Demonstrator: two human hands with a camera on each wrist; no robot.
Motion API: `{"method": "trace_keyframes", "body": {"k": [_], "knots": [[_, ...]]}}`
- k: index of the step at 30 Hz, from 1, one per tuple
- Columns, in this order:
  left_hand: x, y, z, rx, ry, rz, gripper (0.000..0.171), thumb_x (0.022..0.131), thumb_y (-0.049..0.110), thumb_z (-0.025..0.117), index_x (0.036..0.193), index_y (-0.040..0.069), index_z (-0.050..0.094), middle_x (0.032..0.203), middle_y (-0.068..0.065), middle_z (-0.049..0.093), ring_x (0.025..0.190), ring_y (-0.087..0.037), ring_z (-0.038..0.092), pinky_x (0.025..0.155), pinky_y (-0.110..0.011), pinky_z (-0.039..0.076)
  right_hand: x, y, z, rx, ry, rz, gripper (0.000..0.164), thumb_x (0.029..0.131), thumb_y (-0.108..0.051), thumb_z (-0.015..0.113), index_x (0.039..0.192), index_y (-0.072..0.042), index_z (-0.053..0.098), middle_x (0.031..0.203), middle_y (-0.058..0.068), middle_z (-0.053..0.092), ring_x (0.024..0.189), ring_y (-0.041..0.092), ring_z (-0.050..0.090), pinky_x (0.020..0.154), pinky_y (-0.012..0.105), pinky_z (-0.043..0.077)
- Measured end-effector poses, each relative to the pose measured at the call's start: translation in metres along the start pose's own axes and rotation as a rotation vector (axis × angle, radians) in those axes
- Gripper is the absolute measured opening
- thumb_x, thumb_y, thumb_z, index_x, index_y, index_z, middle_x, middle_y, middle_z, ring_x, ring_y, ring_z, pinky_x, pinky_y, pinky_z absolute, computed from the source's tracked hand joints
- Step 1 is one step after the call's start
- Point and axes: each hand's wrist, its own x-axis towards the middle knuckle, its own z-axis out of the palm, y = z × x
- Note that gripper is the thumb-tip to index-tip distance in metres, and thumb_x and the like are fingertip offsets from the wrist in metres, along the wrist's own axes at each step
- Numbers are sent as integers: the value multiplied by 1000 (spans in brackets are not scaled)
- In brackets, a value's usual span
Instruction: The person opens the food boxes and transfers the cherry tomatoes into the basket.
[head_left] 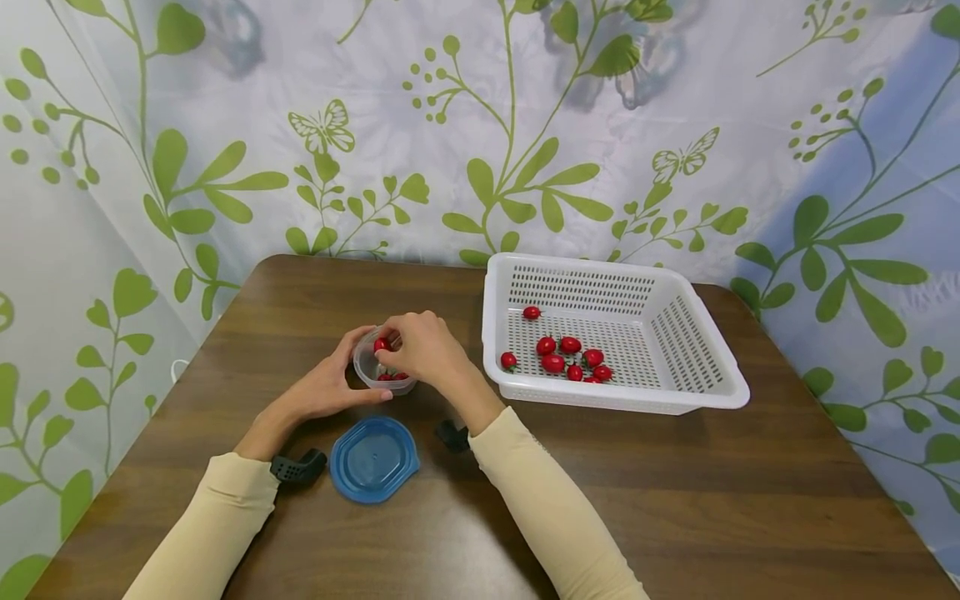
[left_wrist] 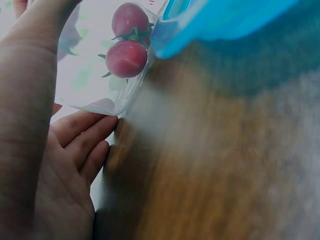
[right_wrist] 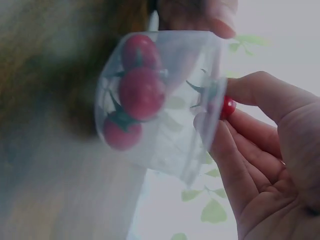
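A small clear plastic container [head_left: 364, 363] with several red cherry tomatoes [right_wrist: 141, 93] inside stands at the left of the table. My left hand [head_left: 324, 388] holds it from the left side, thumb in front and fingers behind. Over its mouth my right hand [head_left: 429, 347] pinches one cherry tomato [head_left: 382, 343] between thumb and fingers. In the right wrist view that tomato sits at the rim, its green stem seen through the clear wall. A blue lid [head_left: 373, 460] lies flat on the table just in front of the container.
At the right stands a white perforated plastic basket [head_left: 615, 398]. Several cherry tomatoes [head_left: 552, 363] lie in it, mostly toward its left front. The brown wooden table [head_left: 675, 500] meets a leaf-patterned curtain [head_left: 420, 125] behind.
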Motion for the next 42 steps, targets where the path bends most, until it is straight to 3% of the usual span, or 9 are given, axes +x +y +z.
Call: {"method": "trace_keyframes", "body": {"k": [6,19,31,42], "knots": [[-2,-1,-1,9,13,-1,105,84,41,85,160,21,16,149,-17,49,130,-36,54,109,-61,44,-10,-1,-14,73,57,-47,26,93,-28,78,115,-14,77,101,-3,77,89,8,71,74,17,56],[1,-1,1,-4,7,-13,109,82,44,87,161,22,15,151,-16,48,138,-34,48,115,-64,35,-32,6,-42,221,144,-83,24,92,-21,79,113,-10,76,102,2,78,90,10,75,81,20,59],[0,1,-1,16,24,-2,107,81,42,88,160,22,19,148,-13,53,140,-37,46,117,-64,32,-49,40,-77,323,243,1,24,92,-21,80,112,-9,75,99,2,79,91,12,76,85,29,61],[2,-1,-1,34,17,-12,106,82,43,86,161,22,18,151,-16,50,142,-40,43,118,-65,29,-65,86,-101,271,302,142,26,91,-25,81,112,-10,76,102,5,79,93,17,76,86,36,61]]}}
